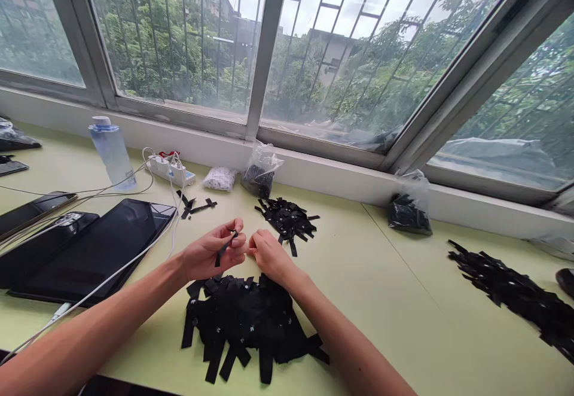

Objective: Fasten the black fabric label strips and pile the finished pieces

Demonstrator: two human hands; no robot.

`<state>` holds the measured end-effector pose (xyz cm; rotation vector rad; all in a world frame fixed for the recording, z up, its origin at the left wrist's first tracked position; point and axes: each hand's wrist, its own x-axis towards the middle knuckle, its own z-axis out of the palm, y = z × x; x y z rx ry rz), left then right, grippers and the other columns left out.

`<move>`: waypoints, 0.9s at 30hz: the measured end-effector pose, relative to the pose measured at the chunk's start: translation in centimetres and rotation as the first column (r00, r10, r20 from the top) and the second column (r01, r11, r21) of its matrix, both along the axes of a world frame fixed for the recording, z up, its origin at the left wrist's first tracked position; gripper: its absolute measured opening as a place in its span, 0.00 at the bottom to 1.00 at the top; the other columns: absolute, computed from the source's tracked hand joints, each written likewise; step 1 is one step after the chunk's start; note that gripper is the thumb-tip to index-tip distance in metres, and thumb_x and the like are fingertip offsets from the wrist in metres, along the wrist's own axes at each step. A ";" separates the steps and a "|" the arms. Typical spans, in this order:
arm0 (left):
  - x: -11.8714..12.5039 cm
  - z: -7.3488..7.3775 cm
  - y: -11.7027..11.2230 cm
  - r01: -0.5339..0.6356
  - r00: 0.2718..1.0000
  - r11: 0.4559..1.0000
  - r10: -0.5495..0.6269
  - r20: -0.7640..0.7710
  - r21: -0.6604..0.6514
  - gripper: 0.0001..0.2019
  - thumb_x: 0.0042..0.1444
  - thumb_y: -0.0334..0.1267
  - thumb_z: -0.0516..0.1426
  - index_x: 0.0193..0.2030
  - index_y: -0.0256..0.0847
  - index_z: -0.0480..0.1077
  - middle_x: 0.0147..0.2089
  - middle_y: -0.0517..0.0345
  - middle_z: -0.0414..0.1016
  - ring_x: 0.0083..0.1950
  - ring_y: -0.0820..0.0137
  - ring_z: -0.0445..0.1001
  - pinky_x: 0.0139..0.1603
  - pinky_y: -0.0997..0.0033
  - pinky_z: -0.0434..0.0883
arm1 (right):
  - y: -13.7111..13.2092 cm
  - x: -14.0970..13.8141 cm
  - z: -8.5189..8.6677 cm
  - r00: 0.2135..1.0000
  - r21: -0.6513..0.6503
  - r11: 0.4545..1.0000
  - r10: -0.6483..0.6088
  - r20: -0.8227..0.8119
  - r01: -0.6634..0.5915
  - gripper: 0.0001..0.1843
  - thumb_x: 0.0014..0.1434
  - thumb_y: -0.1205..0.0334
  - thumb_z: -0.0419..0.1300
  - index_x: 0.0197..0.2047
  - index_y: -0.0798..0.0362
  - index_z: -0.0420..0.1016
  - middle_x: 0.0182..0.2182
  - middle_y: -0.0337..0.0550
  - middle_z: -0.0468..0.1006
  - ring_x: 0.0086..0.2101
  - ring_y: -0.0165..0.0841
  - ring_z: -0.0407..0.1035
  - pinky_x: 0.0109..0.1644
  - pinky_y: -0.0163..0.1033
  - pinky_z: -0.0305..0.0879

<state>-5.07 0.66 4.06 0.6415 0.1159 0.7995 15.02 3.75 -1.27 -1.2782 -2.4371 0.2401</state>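
Observation:
My left hand (214, 253) pinches a short black fabric strip (225, 247) between thumb and fingers, above the pale green table (381, 300). My right hand (268, 255) is closed right beside it, fingertips meeting the left hand's at the strip; what it grips is too small to tell. Directly beneath both hands lies a large heap of black strips (249, 324) with small white marks. A smaller pile of black strips (287, 219) sits just beyond the hands, toward the window.
A long spread of black strips (515, 291) lies at right. Bags of black pieces (259, 176) (408, 212) and a white bag (219, 178) stand by the sill. Tablets (96, 246), cables, a power strip (173, 170) and a water bottle (111, 154) occupy the left.

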 end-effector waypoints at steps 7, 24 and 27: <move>0.2 -0.5 0.2 -0.052 0.997 0.998 0.053 -0.052 0.021 0.11 0.56 0.28 0.66 0.40 0.40 0.67 0.29 0.62 0.63 0.28 0.77 0.62 0.31 0.76 0.61 | -1.2 -0.2 0.1 0.990 0.164 0.986 -0.030 0.138 0.007 0.06 0.64 0.73 0.56 0.36 0.54 0.68 0.37 0.51 0.73 0.41 0.42 0.66 0.45 0.46 0.65; 0.6 -1.8 1.1 -0.204 0.663 0.684 0.623 -0.416 0.700 0.09 0.59 0.41 0.64 0.39 0.38 0.71 0.30 0.60 0.70 0.32 0.72 0.69 0.35 0.72 0.68 | -4.2 -1.4 5.3 0.555 -0.298 0.954 -0.232 -0.799 -0.030 0.12 0.61 0.54 0.63 0.32 0.53 0.77 0.30 0.39 0.74 0.29 0.30 0.64 0.32 0.36 0.63; 0.8 -1.7 0.7 -0.252 0.562 0.584 0.738 -0.375 0.772 0.05 0.58 0.37 0.63 0.37 0.39 0.72 0.34 0.58 0.73 0.34 0.71 0.73 0.36 0.71 0.70 | -4.2 -1.6 5.0 0.535 -0.277 0.960 -0.220 -0.815 -0.027 0.12 0.62 0.54 0.63 0.32 0.53 0.77 0.29 0.39 0.74 0.30 0.31 0.65 0.33 0.36 0.63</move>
